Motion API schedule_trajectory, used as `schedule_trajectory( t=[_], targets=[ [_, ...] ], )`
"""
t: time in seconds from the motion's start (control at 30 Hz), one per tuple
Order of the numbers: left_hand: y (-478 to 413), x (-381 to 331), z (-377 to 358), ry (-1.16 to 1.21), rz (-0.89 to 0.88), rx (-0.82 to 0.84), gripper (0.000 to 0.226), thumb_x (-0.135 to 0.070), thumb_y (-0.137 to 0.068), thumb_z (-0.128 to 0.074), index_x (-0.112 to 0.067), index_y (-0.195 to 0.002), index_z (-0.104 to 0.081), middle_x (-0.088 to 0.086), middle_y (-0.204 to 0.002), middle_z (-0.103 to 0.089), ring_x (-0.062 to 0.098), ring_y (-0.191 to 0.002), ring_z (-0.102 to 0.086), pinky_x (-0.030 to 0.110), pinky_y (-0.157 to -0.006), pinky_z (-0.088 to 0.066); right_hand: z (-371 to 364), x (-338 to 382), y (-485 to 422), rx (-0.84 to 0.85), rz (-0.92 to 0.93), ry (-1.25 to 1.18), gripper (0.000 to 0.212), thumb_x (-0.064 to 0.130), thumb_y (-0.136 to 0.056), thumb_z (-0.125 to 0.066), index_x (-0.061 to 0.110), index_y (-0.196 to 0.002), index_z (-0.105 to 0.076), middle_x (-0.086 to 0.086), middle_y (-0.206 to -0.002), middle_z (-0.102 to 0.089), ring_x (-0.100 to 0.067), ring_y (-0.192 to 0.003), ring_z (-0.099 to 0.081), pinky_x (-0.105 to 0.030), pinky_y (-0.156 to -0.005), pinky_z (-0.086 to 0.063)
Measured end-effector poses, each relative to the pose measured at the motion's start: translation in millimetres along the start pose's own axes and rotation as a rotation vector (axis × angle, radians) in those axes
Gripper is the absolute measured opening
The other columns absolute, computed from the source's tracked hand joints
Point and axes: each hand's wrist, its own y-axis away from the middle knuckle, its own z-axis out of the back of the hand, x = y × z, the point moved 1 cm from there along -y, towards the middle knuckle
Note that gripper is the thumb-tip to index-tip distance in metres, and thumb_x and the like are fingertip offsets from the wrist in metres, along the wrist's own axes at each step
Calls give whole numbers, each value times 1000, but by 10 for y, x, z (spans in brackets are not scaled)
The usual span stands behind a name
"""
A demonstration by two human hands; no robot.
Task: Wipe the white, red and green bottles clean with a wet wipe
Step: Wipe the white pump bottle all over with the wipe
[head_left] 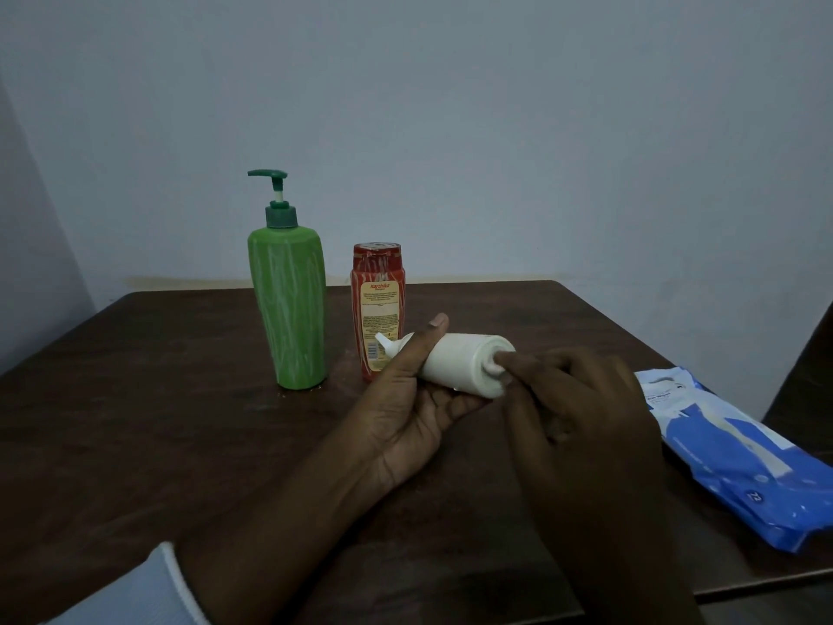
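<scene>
The white bottle (455, 363) lay on its side in the left hand (405, 412), held above the table (180, 421). Its long axis ran nearly level, from left to right across the view. The pointed nozzle (385, 342) faced left and a little away from the person, sticking out past the thumb side of the grip. The flat base faced right, toward the right hand (572, 399).

The left hand was palm-up under the bottle, with its fingers curled beneath the body and its thumb (419, 349) laid over the top near the nozzle end, so the bottle was clasped around its middle. Its forearm came up from the lower left, with a pale sleeve (135, 588) at the frame's edge.

The right hand reached in from the lower right with its back to the camera. Its fingers were bent and pinched a bunched wet wipe (490, 366) against the bottle's base end.

Just beyond the left-hand grip, the red bottle (377, 309) stood upright on the table. The green bottle (288, 309) stood upright to the left of it with its pump spout pointing left, and both bore pale streaks. To the right of the right hand, a blue pack of wipes (739, 457) lay flat on the table.
</scene>
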Motion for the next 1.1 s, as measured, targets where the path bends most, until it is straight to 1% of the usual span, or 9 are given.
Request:
schedule_trajectory(
  t=[0.2, 0.33, 0.47, 0.6, 0.7, 0.8, 0.9, 0.97, 1.1],
  targets=[
    [18, -1, -13, 53, 11, -29, 45, -21, -80, -76, -5, -115, -53, 24, -96, -71, 34, -83, -73, 44, -53, -64, 42, -4, -34, 105, 87, -115, 23, 27, -83, -56, 23, -98, -73, 11, -80, -57, -7, -72, -51, -22, -57, -41],
    [49, 1, -30, 51, -6, 3, 44, -22, -76, -76, -9, -112, -54, 26, -110, -69, 35, -95, -72, 55, -71, -62, 97, -10, -48, -73, -69, -361, 20, 13, -86, -67, 18, -105, -72, 1, -95, -68, -6, -89, -62, -18, -76, -48],
    [28, 31, 1, 35, 7, -14, 56, -24, -77, -77, -8, -124, -52, 26, -118, -69, 35, -104, -70, 53, -72, -63, 64, 7, -23, -175, -51, -161, 25, 9, -86, -63, 15, -110, -70, -4, -97, -64, -3, -86, -56, -6, -80, -38],
    [3, 64, 45, -11, 37, 22, 58, -29, -94, -67, 5, -139, -52, 31, -126, -68, 34, -102, -73, 42, -63, -66, -25, 52, 13, -66, 52, -158, 29, 6, -85, -60, 14, -111, -70, -1, -92, -59, -13, -82, -57, -25, -70, -45],
    [28, 18, 50, 35, 57, 7, 45, -24, -92, -70, 5, -124, -59, 28, -104, -73, 32, -78, -77, 37, -52, -63, 29, 74, -8, 174, 113, -213, 27, 19, -87, -55, 17, -107, -72, 3, -88, -57, -8, -81, -56, -23, -67, -45],
    [25, 17, 24, 69, 52, -66, 64, -24, -80, -80, -3, -134, -52, 21, -99, -72, 30, -81, -75, 40, -51, -62, 125, 27, -25, 339, 120, -181, 21, 32, -83, -55, 28, -92, -73, 13, -83, -56, -2, -77, -54, -17, -64, -43],
    [30, 20, -17, 8, -1, -48, 45, -25, -83, -75, -8, -119, -53, 22, -101, -70, 30, -86, -72, 46, -53, -64, 204, -26, -33, 96, 33, -215, 13, 25, -83, -61, 27, -91, -71, 8, -85, -60, -1, -76, -56, -11, -63, -41],
    [42, 22, -33, 2, -18, -22, 38, -24, -84, -74, -10, -112, -52, 23, -107, -70, 31, -92, -72, 52, -67, -64, 230, -23, -49, -89, -46, -179, 16, 13, -86, -63, 21, -99, -70, 2, -90, -62, 2, -82, -56, -6, -70, -38],
    [52, 27, -5, -54, -11, 35, 37, -27, -87, -70, -5, -114, -57, 21, -103, -75, 28, -85, -77, 48, -74, -63, 106, 52, -54, 11, 12, -201, 26, 2, -87, -62, 14, -109, -70, 2, -104, -64, 1, -98, -58, -12, -83, -44]
  ],
)
